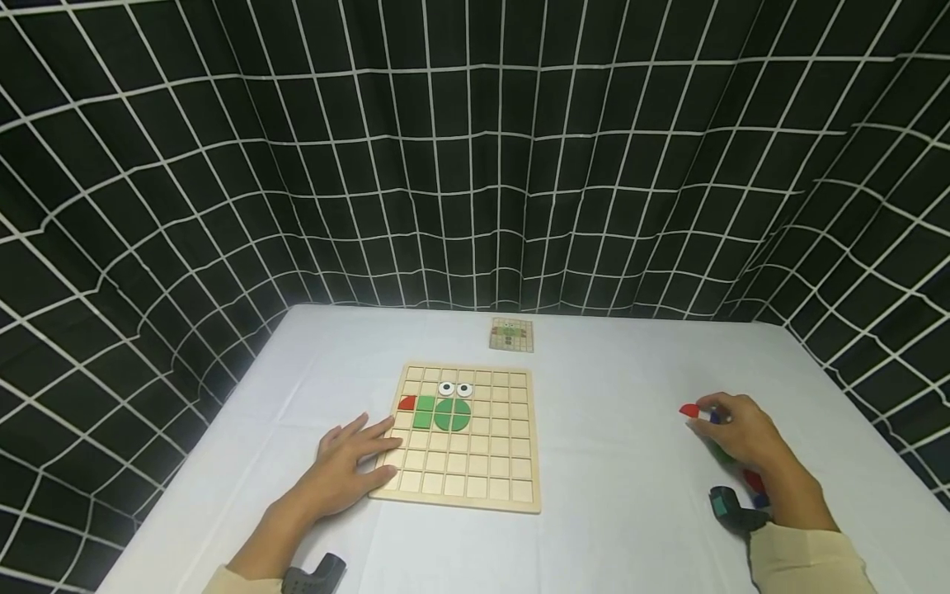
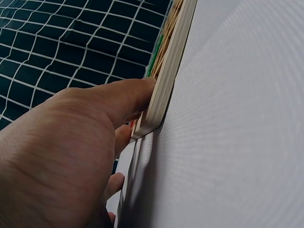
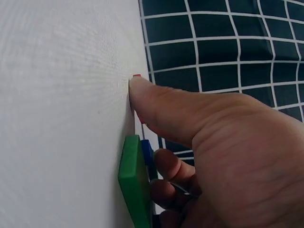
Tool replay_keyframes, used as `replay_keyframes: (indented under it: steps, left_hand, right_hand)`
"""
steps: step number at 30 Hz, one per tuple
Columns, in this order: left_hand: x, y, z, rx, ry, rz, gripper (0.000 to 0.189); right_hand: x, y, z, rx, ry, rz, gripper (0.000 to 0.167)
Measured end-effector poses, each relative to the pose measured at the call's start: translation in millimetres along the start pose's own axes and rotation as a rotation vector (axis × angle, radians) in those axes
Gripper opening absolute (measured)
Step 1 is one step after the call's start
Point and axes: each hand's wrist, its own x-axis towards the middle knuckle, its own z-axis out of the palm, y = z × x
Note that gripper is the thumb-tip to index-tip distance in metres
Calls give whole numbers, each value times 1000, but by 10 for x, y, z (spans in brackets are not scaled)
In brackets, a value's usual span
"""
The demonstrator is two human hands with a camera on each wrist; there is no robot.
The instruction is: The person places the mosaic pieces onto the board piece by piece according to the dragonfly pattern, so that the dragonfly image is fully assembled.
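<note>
A wooden grid board [image 1: 475, 491] lies on the table. Set in it are two eye discs [image 1: 455, 388], a green circle of quarter pieces [image 1: 452, 415], green squares [image 1: 423, 412] and a red quarter-circle piece [image 1: 407, 403]. My left hand [image 1: 337, 470] rests spread along the board's left edge; its thumb [image 2: 137, 97] touches the rim. Off to the right, my right hand [image 1: 745, 433] pinches another red quarter-circle piece [image 1: 689, 409] between thumb and forefinger, close to the tabletop. The thumb hides most of that piece in the right wrist view. A green piece [image 3: 130, 173] lies under this hand.
A small pattern card [image 1: 511, 335] lies behind the board. White and blue pieces [image 1: 714, 416] show by the right fingers, and more red pieces [image 1: 753, 480] lie beneath the right wrist. Black grid-patterned curtain [image 1: 482, 165] surrounds the white-covered table [image 1: 609, 495].
</note>
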Motion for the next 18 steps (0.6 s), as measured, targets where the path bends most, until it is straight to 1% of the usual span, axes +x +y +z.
replay_keyframes:
  steps: [2, 8, 12, 18]
  left_hand:
    - [1, 0, -1, 0, -1, 0, 41]
    - [0, 5, -5, -4, -3, 3, 40]
    - [7, 11, -7, -4, -4, 4, 40]
    - [7, 4, -6, -6, -4, 2, 40]
  right_hand:
    - [8, 6, 12, -10, 8, -4, 49]
    - [20, 3, 21, -4, 9, 25, 47]
    - [26, 3, 26, -6, 11, 22, 44]
    - [22, -12, 33, 6, 19, 55, 45]
